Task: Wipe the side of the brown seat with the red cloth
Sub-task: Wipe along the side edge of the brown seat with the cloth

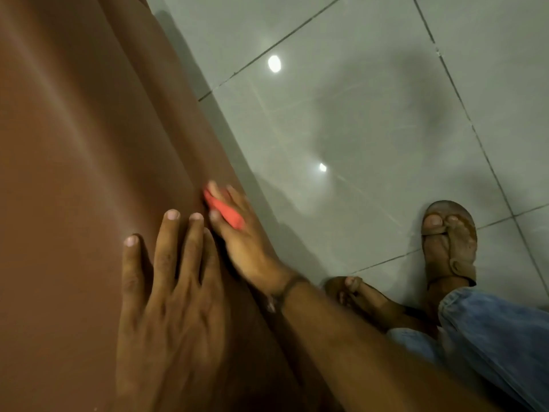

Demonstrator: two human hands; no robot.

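Observation:
The brown seat (74, 144) fills the left half of the head view, smooth and glossy, its side dropping toward the floor along a diagonal edge. My left hand (169, 292) lies flat on the top surface, fingers spread, holding nothing. Just right of it, my right hand (246, 242) presses the red cloth (225, 212) against the seat's side below the edge. Only a strip of the cloth shows between thumb and fingers; the rest is hidden under the palm. The right hand is blurred.
Glossy grey floor tiles (371, 114) with dark grout lines cover the right side, with ceiling lights reflected in them. My two feet in brown sandals (448, 239) stand on the tiles at lower right, with a blue jeans leg (490, 337) beside them.

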